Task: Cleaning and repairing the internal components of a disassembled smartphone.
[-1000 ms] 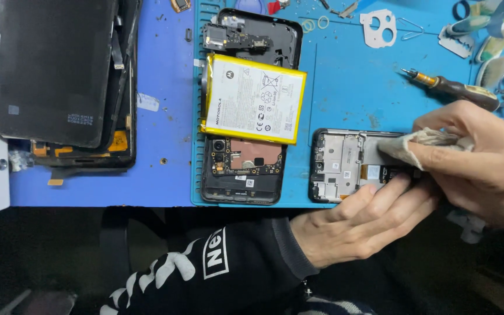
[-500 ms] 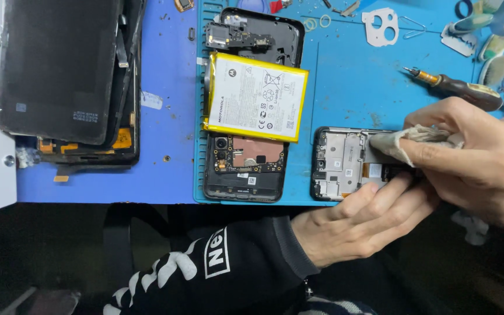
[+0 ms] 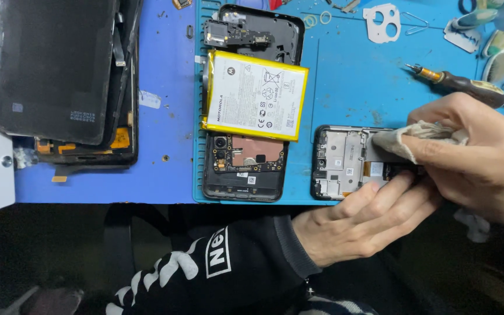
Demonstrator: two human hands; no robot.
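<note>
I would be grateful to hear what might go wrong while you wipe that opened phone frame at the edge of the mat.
1. The grey metal phone frame lies right at the near edge of the blue work mat; a firm wipe might push it off, though the left hand steadies it.
2. The crumpled beige cloth in the right hand could snag the small orange flex part inside the frame.
3. The brown-handled screwdriver lies close behind the right hand and could get knocked.

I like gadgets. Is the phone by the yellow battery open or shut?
Open: the phone shows its bare circuit board, with the battery lying loose on top.
</note>
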